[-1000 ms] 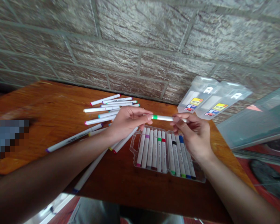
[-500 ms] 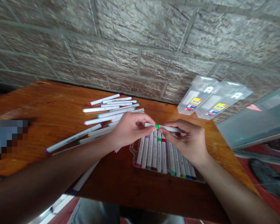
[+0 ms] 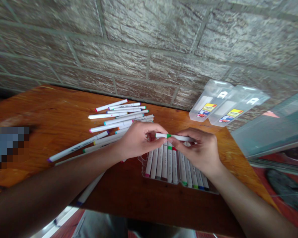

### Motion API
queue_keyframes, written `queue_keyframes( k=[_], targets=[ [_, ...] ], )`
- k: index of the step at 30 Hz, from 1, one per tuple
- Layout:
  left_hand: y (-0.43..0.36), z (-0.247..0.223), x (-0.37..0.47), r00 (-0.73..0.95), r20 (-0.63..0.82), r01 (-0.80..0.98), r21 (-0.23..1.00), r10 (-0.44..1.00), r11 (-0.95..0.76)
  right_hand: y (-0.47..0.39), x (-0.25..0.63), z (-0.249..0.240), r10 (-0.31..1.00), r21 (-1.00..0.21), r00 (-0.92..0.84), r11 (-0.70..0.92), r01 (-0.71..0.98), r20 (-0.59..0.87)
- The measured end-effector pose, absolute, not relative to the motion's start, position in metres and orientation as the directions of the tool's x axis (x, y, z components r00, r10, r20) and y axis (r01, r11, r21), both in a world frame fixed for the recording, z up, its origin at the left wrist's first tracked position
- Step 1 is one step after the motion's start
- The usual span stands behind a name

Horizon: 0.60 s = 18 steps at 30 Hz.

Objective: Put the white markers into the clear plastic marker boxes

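A white marker (image 3: 180, 138) with a green band lies sideways between my two hands. My right hand (image 3: 201, 145) pinches its body between thumb and fingers. At the other end, my left hand (image 3: 141, 138) has its thumb and fingers closed around the white end beside the green band. Just below is a clear plastic tray (image 3: 142, 165) with a row of white markers (image 3: 165, 163) lying side by side, their end caps in several colours. My hands hide the tray's upper part.
Loose white markers (image 3: 111, 126) are heaped left of the tray, some under my left forearm. Two clear cases (image 3: 213, 105) with yellow labels stand against the stone wall (image 3: 129, 62). A pixelated patch (image 3: 7, 145) covers something on the table's left side.
The marker has shifted very slightly right and down in my hands. My left fingers have moved a little; the tray and loose markers stay put.
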State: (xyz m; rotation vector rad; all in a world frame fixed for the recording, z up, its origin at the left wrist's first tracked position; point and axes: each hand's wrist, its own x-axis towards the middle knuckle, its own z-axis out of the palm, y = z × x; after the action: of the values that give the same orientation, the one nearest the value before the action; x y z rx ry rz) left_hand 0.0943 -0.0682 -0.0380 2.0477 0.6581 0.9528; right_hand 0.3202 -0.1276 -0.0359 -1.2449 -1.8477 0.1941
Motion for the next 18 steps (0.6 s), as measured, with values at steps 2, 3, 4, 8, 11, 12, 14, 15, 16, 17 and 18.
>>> queue_keyframes(
  k=[2, 3, 4, 8, 11, 12, 14, 15, 16, 17, 18],
  targets=[
    [-0.0678, -0.038, 0.0941, 0.594, 0.401, 0.125, 0.811, 0.698, -0.572, -0.1274, 0.3205, -0.0371, 0.819, -0.579, -0.111, 0.486, 0.654, 0.562],
    [-0.0675, -0.0381, 0.0941, 0.593, 0.401, 0.122, 0.812, 0.698, -0.571, -0.1272, 0.3205, -0.0376, 0.821, -0.591, -0.112, 0.49, 0.641, 0.559],
    [-0.0672, -0.0383, 0.0942, 0.588, 0.402, 0.119, 0.815, 0.702, -0.567, -0.1271, 0.3205, -0.0381, 0.822, -0.6, -0.114, 0.494, 0.629, 0.558],
    [-0.066, -0.039, 0.095, 0.553, 0.425, 0.12, 0.811, 0.717, -0.573, -0.1272, 0.32, -0.0391, 0.825, -0.61, -0.13, 0.503, 0.612, 0.55],
    [-0.065, -0.0394, 0.0954, 0.54, 0.442, 0.114, 0.805, 0.716, -0.583, -0.1282, 0.3199, -0.0393, 0.835, -0.619, -0.125, 0.489, 0.614, 0.535],
    [-0.0647, -0.0395, 0.0954, 0.536, 0.448, 0.105, 0.805, 0.715, -0.583, -0.1286, 0.3199, -0.0392, 0.842, -0.627, -0.119, 0.478, 0.615, 0.526],
    [-0.0638, -0.0399, 0.0953, 0.526, 0.466, 0.081, 0.805, 0.712, -0.587, -0.1293, 0.3197, -0.0389, 0.855, -0.644, -0.104, 0.457, 0.613, 0.508],
    [-0.0632, -0.0402, 0.0952, 0.519, 0.474, 0.069, 0.807, 0.712, -0.587, -0.1295, 0.3194, -0.0386, 0.86, -0.653, -0.095, 0.448, 0.61, 0.502],
    [-0.0626, -0.0407, 0.0951, 0.514, 0.474, 0.059, 0.812, 0.715, -0.581, -0.1295, 0.3191, -0.0382, 0.863, -0.662, -0.085, 0.441, 0.605, 0.497],
    [-0.062, -0.0413, 0.0951, 0.508, 0.469, 0.046, 0.823, 0.722, -0.566, -0.1294, 0.3186, -0.0378, 0.866, -0.672, -0.074, 0.434, 0.6, 0.494],
    [-0.0613, -0.042, 0.095, 0.503, 0.456, 0.03, 0.84, 0.734, -0.542, -0.1292, 0.3181, -0.0373, 0.868, -0.683, -0.06, 0.428, 0.592, 0.492]
  ],
)
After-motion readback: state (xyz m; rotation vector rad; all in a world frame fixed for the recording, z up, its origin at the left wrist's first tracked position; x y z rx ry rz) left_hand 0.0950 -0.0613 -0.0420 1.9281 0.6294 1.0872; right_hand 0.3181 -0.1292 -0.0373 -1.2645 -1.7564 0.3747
